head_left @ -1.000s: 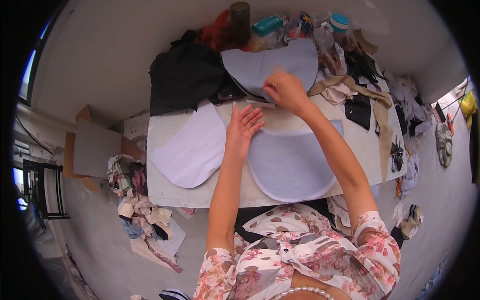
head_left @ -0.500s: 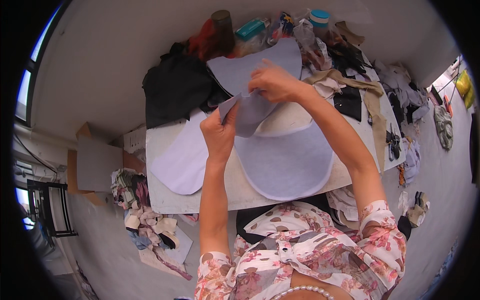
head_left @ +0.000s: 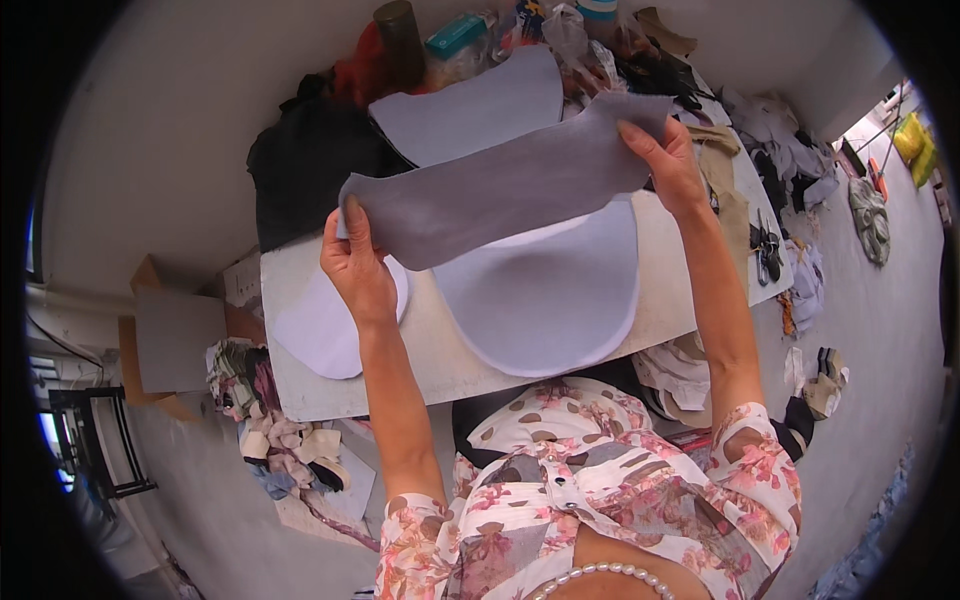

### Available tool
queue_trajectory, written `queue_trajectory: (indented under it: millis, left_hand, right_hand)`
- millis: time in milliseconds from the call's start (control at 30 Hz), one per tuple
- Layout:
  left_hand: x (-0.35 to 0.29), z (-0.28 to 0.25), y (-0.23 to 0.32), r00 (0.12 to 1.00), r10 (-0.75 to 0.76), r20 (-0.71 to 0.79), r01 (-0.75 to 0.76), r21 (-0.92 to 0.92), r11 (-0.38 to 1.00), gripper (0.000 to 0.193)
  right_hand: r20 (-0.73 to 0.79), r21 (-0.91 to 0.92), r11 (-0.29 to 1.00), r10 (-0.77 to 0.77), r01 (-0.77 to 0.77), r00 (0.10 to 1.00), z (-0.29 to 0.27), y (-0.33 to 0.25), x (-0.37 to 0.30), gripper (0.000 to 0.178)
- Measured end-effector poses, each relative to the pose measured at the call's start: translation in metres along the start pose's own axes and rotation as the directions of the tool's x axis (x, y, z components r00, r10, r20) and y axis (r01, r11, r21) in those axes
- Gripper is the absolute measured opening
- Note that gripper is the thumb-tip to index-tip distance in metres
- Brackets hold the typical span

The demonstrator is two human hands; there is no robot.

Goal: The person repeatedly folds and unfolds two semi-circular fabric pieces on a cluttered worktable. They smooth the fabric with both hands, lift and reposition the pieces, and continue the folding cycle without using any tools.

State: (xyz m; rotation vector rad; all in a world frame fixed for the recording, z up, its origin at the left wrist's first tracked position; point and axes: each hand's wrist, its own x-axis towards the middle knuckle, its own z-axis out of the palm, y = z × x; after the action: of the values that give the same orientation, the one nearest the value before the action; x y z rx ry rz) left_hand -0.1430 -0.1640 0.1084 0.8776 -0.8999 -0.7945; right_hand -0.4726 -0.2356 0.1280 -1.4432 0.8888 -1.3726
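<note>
Stretched out between my two hands is a long, curved grey fabric piece (head_left: 500,190), held up above the table. My left hand (head_left: 358,265) grips its left end with the thumb on top; my right hand (head_left: 672,168) pinches its right end the same way. Under it on the white table (head_left: 660,290) lies a rounded blue-grey fabric piece (head_left: 545,300), its upper part hidden by the held one. Behind is another blue-grey cut piece (head_left: 470,105). A pale lavender piece (head_left: 320,325) lies left, partly covered by my left forearm.
Black cloth (head_left: 310,170) is heaped at the table's far left. A dark cylindrical can (head_left: 399,45), a teal box (head_left: 456,36) and plastic bags stand along the back. Scissors (head_left: 768,252) lie at the right edge. Fabric scraps (head_left: 290,450) pile up on the floor at left.
The grey piece was bunched between my hands, which were close together. Now my hands have moved far apart, spreading it lengthwise. The whole view has shifted slightly.
</note>
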Motion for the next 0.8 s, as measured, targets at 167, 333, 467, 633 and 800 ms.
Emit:
queue_trajectory:
  millis: [167, 333, 467, 633, 800]
  left_hand:
    - [-0.022, -0.005, 0.007, 0.989, -0.121, 0.084, 0.131, -0.135, 0.982, 0.021]
    - [-0.053, -0.013, 0.012, 0.961, -0.259, 0.092, 0.27, -0.148, 0.951, 0.024]
    - [-0.072, -0.018, 0.015, 0.93, -0.349, 0.119, 0.365, -0.164, 0.917, 0.022]
    - [-0.079, -0.025, 0.004, 0.895, -0.444, 0.04, 0.445, -0.131, 0.886, 0.02]
    - [-0.071, -0.019, -0.027, 0.841, -0.541, -0.015, 0.539, -0.069, 0.84, 0.019]
  right_hand:
    - [-0.07, 0.026, 0.999, 0.034, -0.033, 0.997, -0.006, -0.011, -0.038, 0.029]
    - [-0.1, 0.069, 0.98, 0.194, -0.188, 0.976, -0.015, -0.016, -0.078, 0.03]
    - [-0.113, 0.123, 0.943, 0.324, -0.311, 0.939, -0.016, -0.021, -0.099, 0.03]
    - [-0.067, 0.09, 0.939, 0.338, -0.332, 0.939, -0.019, -0.004, -0.111, 0.032]
    - [-0.042, -0.005, 0.918, 0.395, -0.396, 0.918, -0.022, 0.023, -0.107, 0.034]
